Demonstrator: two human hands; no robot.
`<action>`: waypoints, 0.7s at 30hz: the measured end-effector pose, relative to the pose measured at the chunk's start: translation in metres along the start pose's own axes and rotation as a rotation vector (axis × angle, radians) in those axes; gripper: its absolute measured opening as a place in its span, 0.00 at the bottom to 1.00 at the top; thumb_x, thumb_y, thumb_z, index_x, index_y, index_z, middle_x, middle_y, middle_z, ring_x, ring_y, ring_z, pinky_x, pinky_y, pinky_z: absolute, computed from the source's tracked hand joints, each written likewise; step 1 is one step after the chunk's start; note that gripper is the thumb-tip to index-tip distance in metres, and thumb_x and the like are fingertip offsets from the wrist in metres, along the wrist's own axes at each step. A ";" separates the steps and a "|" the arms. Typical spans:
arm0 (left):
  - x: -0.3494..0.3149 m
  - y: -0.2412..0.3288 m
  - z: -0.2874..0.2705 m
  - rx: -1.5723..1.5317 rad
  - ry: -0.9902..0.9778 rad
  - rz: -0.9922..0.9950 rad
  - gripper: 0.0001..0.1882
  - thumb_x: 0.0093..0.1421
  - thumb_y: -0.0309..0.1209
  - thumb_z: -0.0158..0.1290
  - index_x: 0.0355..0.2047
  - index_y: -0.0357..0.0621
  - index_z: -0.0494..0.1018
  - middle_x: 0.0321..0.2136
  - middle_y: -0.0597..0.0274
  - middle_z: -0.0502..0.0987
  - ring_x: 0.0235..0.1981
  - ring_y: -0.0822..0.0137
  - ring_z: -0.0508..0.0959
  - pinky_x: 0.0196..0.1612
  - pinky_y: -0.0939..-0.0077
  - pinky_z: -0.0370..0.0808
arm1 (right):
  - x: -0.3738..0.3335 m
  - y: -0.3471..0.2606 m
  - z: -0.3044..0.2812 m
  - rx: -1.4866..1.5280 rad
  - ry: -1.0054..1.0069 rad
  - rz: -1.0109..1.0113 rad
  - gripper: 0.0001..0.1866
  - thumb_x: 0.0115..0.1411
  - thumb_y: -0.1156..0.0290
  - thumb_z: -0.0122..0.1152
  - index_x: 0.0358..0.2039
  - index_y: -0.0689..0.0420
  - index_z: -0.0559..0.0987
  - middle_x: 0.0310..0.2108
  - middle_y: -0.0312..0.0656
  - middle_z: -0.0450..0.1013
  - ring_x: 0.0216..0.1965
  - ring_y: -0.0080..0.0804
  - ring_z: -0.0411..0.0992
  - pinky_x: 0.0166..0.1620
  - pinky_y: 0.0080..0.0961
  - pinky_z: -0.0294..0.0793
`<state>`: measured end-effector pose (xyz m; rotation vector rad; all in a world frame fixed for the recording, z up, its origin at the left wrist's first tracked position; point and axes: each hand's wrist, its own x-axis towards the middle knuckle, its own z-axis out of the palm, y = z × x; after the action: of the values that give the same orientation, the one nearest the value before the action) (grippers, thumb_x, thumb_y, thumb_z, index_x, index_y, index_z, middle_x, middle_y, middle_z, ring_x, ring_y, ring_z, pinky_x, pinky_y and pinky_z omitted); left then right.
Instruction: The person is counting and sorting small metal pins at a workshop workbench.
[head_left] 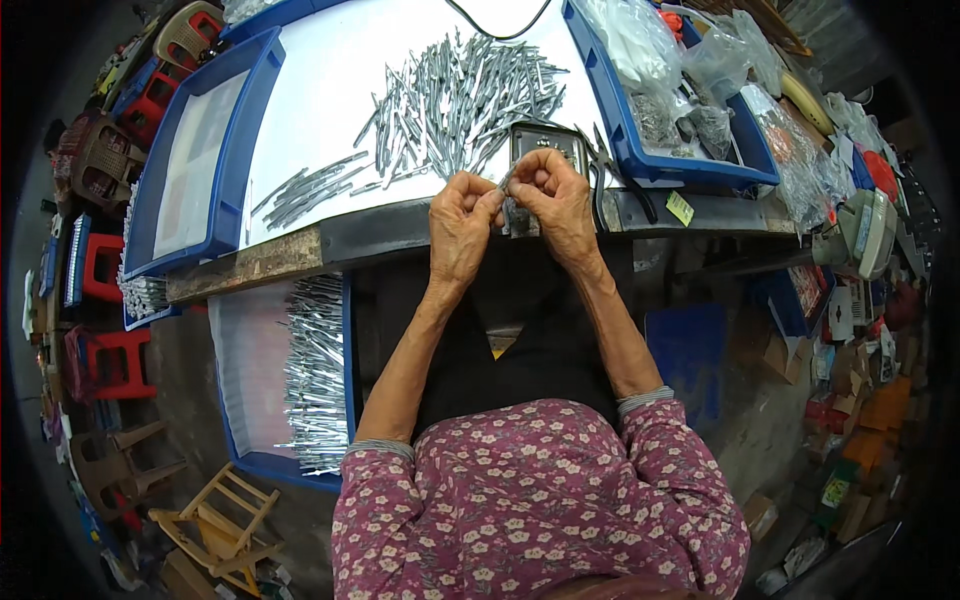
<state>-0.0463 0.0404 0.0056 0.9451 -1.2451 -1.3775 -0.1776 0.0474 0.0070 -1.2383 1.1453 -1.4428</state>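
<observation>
Above the table's front edge, my left hand (462, 222) and my right hand (560, 205) meet, fingertips pinched together. Between them is a thin grey metal piece (506, 184), mostly hidden by the fingers. A large heap of slim grey metal strips (455, 100) lies just beyond my hands on the white tabletop. Off to the left, a smaller group of similar strips (310, 190) lies roughly side by side. Right behind my right hand sits a small dark metal tray (548, 140) with tiny bright parts in it. Pliers with dark handles (600, 185) rest beside that tray.
On the left stands a blue bin (222, 165) with a pale lining; on the right, another blue bin (690, 172) holds plastic bags and small parts. Below the table, a blue crate (235, 440) contains many thin metal pieces (315, 380). A yellow-green label (679, 208) is at the edge.
</observation>
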 end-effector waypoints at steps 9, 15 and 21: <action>0.000 -0.003 -0.002 0.046 -0.012 -0.017 0.04 0.54 0.23 0.49 0.23 0.37 0.66 0.14 0.69 0.68 0.15 0.82 0.66 0.19 0.89 0.62 | -0.001 0.004 0.001 -0.034 0.004 -0.024 0.08 0.49 0.82 0.53 0.31 0.61 0.68 0.25 0.33 0.67 0.26 0.14 0.65 0.31 0.09 0.66; 0.001 0.006 -0.009 -0.116 -0.103 -0.202 0.04 0.53 0.23 0.49 0.22 0.38 0.67 0.12 0.69 0.68 0.14 0.83 0.64 0.17 0.90 0.60 | -0.001 0.004 -0.002 0.047 -0.029 0.004 0.08 0.49 0.83 0.53 0.30 0.61 0.67 0.24 0.32 0.66 0.26 0.13 0.64 0.29 0.09 0.64; -0.001 0.004 -0.004 0.027 -0.066 -0.064 0.05 0.53 0.22 0.49 0.21 0.38 0.67 0.12 0.70 0.67 0.14 0.84 0.64 0.17 0.89 0.59 | -0.003 0.003 -0.001 0.067 -0.030 0.013 0.08 0.49 0.83 0.53 0.29 0.60 0.66 0.25 0.32 0.65 0.26 0.14 0.64 0.30 0.09 0.64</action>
<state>-0.0410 0.0410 0.0085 0.9721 -1.2959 -1.4553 -0.1777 0.0495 0.0038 -1.1998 1.0744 -1.4374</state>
